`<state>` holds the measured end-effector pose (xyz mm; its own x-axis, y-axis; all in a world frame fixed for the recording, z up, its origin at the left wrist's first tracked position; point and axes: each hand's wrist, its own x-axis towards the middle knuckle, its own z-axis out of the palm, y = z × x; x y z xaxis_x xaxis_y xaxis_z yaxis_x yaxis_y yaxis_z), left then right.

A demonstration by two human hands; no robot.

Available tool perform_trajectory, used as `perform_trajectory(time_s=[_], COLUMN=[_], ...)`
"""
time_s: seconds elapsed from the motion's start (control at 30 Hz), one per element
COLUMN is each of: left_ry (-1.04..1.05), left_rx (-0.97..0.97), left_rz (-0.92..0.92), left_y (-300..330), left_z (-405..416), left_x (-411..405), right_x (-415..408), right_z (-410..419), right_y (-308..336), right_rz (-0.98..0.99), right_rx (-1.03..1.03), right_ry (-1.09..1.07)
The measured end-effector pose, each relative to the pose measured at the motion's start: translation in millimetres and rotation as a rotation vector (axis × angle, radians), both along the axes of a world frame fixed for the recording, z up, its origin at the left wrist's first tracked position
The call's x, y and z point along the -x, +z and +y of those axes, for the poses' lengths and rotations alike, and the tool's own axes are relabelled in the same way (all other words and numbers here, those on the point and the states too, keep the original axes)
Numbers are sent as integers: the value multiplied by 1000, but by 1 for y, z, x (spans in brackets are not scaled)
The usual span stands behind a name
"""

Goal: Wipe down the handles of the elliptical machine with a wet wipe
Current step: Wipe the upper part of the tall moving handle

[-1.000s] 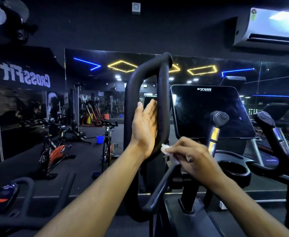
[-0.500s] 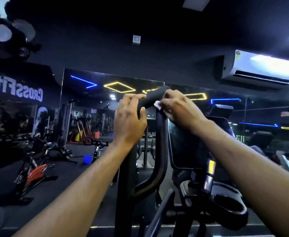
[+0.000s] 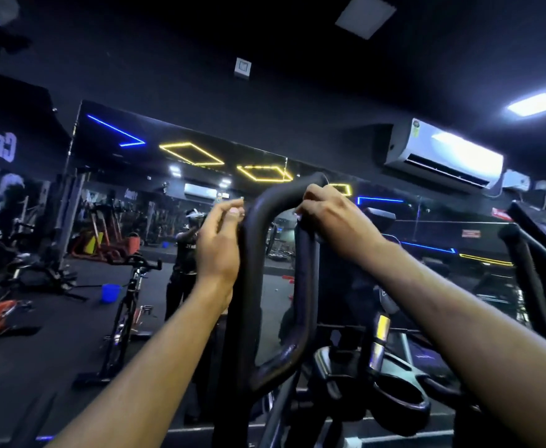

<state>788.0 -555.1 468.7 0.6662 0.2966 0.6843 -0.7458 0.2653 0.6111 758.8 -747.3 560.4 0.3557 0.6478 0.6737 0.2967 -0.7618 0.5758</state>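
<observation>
Two hands meet at the top bend of the black looped handle (image 3: 278,273). Right hand (image 3: 333,221) curls over its right side, with a white sliver of wipe (image 3: 298,214) under the fingers. Left hand (image 3: 220,240) rests against the left side, fingers loosely bent, holding nothing.

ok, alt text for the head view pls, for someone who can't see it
Both hands are at the top of a black looped elliptical handle: the right hand curls over its upper right bend, and the left hand rests against the left bar. Behind is a dark gym with a mirror wall and an air conditioner.
</observation>
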Motion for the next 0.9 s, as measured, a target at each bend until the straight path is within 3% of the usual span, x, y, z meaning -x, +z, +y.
perform_trajectory(time_s=[0.07,0.13,0.23,0.33,0.43,0.5,0.6,0.7,0.9], left_ry=[-303,-468,-582,-691,-805,-848,-867,-838,-774], left_rx=[62,23,27,74,77,68,21,23,22], left_rz=[185,300,323,324,358,366,373,348,282], left_y=[-9,-20,-35,-40,-43,-48,-57,-64,-76], left_z=[2,5,3,0,-4,-4,-2,-3,1], left_x=[-1,-9,-18,-20,-21,-21,-18,-16,-9], right_x=[4,14,21,13,15,28,35,29,51], right_z=[4,1,-7,9,15,11,10,21,14], right_y=[-8,-6,3,-6,-27,-30,-23,-31,-47], right_rz=[28,97,143,43,17,35,102,45,192], right_rx=[57,159,158,83,185,292,212,90,189], right_ry=[-48,-102,-131,-172,-211,-230,-266,-289,-270])
